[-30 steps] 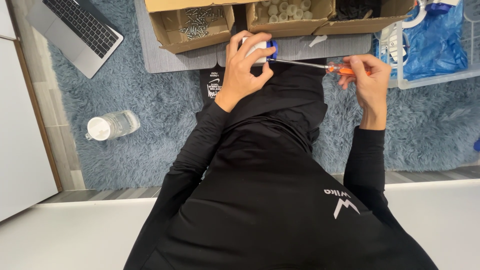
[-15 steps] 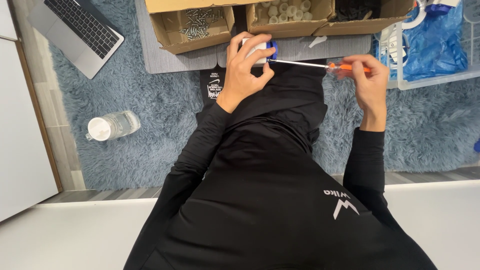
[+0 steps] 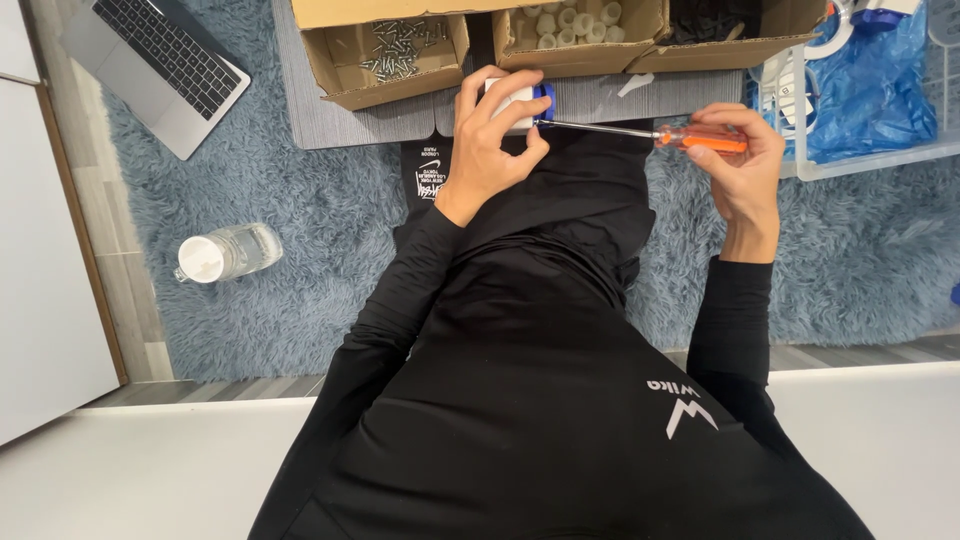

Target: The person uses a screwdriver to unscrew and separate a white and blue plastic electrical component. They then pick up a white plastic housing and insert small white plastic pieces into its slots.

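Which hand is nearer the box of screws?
Left. The left hand holds a white part just right of the screw box; the right hand grips the screwdriver farther right.

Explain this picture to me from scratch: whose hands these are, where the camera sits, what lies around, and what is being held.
There is no machine here: a person in black long sleeves works with two bare hands. The one picture comes from a camera worn on their head, looking down over their body.

The left hand grips a small white and blue part. The right hand holds an orange-handled screwdriver, its shaft lying sideways with the tip at that part.

Beyond the hands stand open cardboard boxes: one with metal screws, one with small white pieces. A blue bag lies in a clear bin to the right. On the blue shaggy rug to the left lie a laptop and a plastic water bottle.
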